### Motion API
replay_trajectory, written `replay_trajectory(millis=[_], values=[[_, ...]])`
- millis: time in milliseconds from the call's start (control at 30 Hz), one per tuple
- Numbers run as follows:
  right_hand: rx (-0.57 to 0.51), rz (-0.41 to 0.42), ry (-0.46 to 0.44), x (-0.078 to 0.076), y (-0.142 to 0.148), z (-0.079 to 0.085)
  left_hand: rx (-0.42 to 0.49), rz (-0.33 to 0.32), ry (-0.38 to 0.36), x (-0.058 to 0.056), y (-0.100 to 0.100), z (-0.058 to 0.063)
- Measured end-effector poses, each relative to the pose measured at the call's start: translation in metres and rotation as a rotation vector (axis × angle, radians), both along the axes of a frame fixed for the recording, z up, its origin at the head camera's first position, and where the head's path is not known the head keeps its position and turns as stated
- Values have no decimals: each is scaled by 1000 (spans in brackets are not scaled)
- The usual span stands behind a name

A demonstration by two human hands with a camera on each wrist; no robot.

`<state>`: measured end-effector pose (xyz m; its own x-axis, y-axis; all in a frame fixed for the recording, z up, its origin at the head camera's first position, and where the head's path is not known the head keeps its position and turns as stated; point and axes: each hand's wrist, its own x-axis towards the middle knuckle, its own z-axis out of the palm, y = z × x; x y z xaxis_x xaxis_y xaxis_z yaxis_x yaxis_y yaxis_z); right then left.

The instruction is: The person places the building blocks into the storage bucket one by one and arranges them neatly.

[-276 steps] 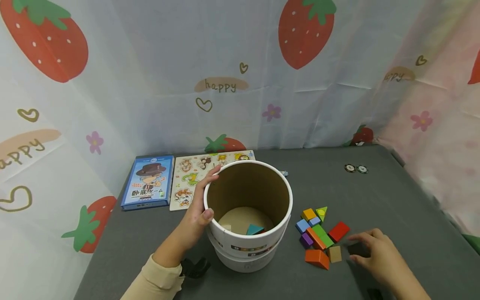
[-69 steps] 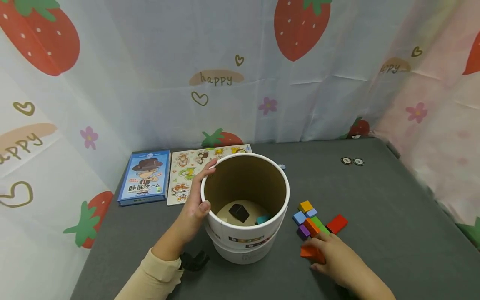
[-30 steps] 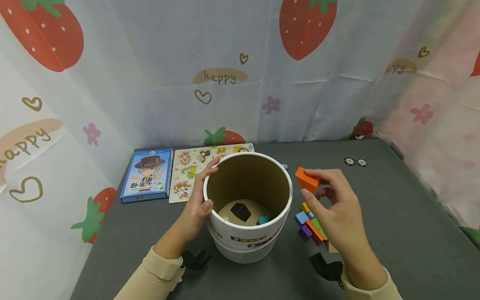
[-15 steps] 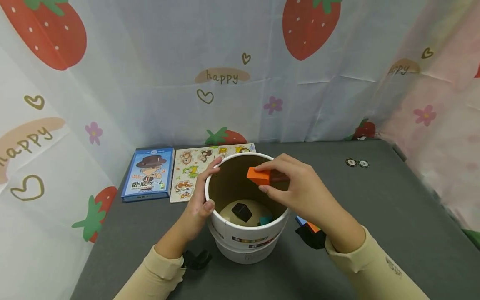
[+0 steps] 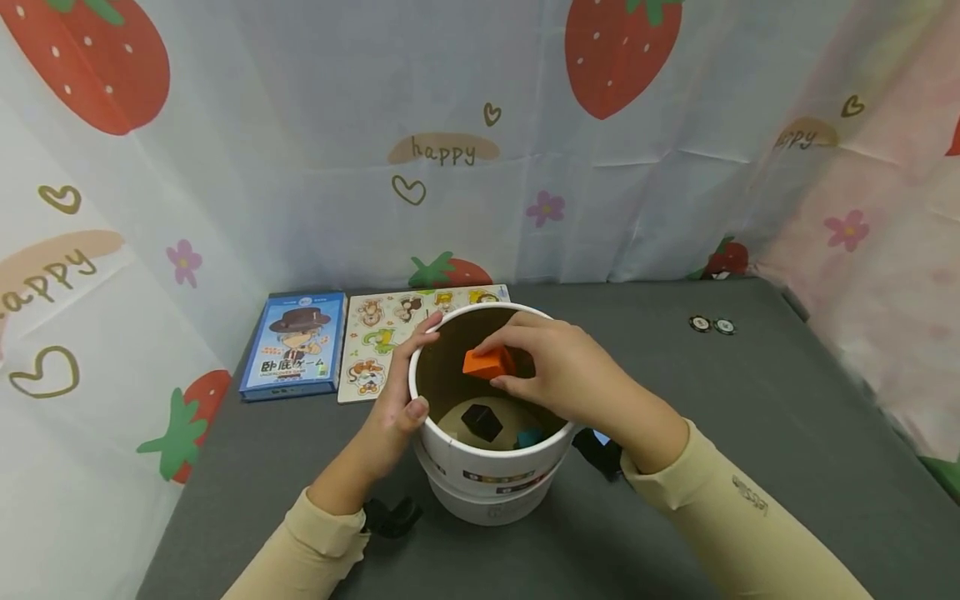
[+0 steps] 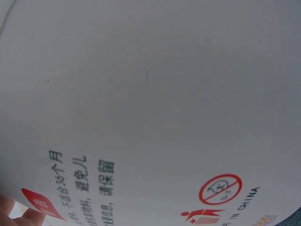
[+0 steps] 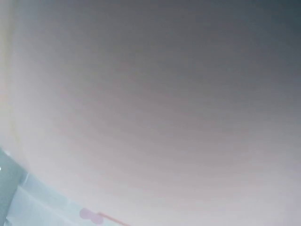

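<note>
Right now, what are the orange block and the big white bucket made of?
The orange block looks like smooth painted wood, since its colour is even and its edges crisp; it could be plastic. The white bucket might be cardboard: it's dull brown inside, with smooth white, printed sides outside. I can't be sure.

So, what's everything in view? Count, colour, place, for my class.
Round bucket: one, white, centre
Angular orange block: one, orange, in bucket opening
Other blocks: two, black and teal, bucket floor
Half-hidden piece: one, blue, right of bucket
Flat box: one, blue, back left
Flat picture board: one, cream, beside box
Round chips: two, black and white, back right
Table: one, grey, beneath
Strawberry fabric: count unclear, white and pink, behind
Wrist devices: two, black, at wrists
Sleeves: two, beige, forearms
Left hand: one, bare, holding bucket
Right hand: one, bare, pinching orange block
</note>
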<state>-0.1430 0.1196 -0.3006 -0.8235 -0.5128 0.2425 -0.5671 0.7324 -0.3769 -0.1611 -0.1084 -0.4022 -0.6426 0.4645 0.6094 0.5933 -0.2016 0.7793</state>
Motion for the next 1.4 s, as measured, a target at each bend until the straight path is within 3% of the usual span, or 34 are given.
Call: replay_trajectory(millis=[167,333,600,800,933,1200,1300,1400], values=[[44,16,6,-1,-1,1,2,0,10,-3,2,0],[0,0,36,6,6,3,5,-5,16,-3,3,-1],[-210,-53,150,38,42,9,26,-15,31,-1,4,0],[-289,-156,238,64,74,-3,18,0,30,0,3,0],[-256,-275,145,71,103,-27,12,3,21,1,3,0],[-98,-491,-211,75,167,-95,12,-8,11,1,3,-1],[-43,-513,-297,78,181,-114,17,-9,9,1,3,-1],[-23,-496,-326,78,191,-131,22,-8,9,1,3,0]])
